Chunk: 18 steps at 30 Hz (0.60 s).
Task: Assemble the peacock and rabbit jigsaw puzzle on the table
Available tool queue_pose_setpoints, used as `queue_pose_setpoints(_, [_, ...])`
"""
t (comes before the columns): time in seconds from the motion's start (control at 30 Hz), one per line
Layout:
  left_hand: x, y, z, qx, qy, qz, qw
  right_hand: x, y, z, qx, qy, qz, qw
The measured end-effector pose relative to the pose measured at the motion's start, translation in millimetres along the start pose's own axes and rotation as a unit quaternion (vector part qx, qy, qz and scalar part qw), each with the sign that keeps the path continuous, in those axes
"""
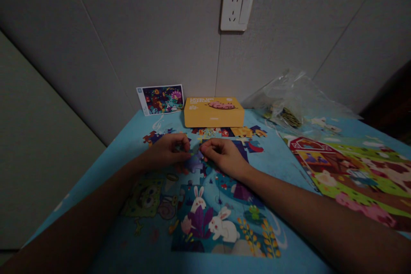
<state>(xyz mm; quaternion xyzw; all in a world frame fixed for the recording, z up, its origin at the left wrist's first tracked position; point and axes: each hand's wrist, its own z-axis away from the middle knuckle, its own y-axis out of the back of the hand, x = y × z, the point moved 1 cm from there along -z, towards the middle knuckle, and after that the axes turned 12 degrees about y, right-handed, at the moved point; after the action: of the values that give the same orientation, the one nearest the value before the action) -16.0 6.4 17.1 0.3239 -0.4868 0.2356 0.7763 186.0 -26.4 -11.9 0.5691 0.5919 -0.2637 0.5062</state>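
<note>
A purple-blue puzzle piece [194, 162] sits between my hands, above the upper left edge of a partly joined jigsaw [224, 227] with white rabbits and plants. My left hand [168, 150] is curled, with its thumb at the piece's left side. From the right, my right hand [224, 156] closes in a pinch at the piece's right edge. The fingers hide part of the piece and of the jigsaw's top. Loose puzzle pieces [242, 132] lie just beyond my hands.
Against the wall stand a yellow puzzle box [214, 112] and a picture card [163, 99]. To the right are a clear plastic bag [285, 102] with pieces inside and a farm-scene puzzle [356, 175]. A patterned blue cloth [105, 160] covers the table. A wall socket [237, 8] is above.
</note>
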Motion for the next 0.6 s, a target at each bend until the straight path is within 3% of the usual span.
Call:
queue_pose_setpoints(0.23, [-1.0, -1.3, 0.2, -0.033, 0.014, -0.016, 0.999, 7.8, -1.8, 0.9, -0.023, 0.004, -0.01, 1.0])
queue_pose_setpoints(0.43, [-1.9, -3.3, 1.9, -0.097, 0.05, -0.037, 0.993, 4.7, -1.9, 0.5, -0.011, -0.002, -0.023, 1.0])
queue_pose_setpoints(0.6, [-4.6, -1.4, 0.0, -0.096, 0.04, -0.059, 0.993, 2.3, -2.2, 0.4, -0.01, -0.003, -0.026, 1.0])
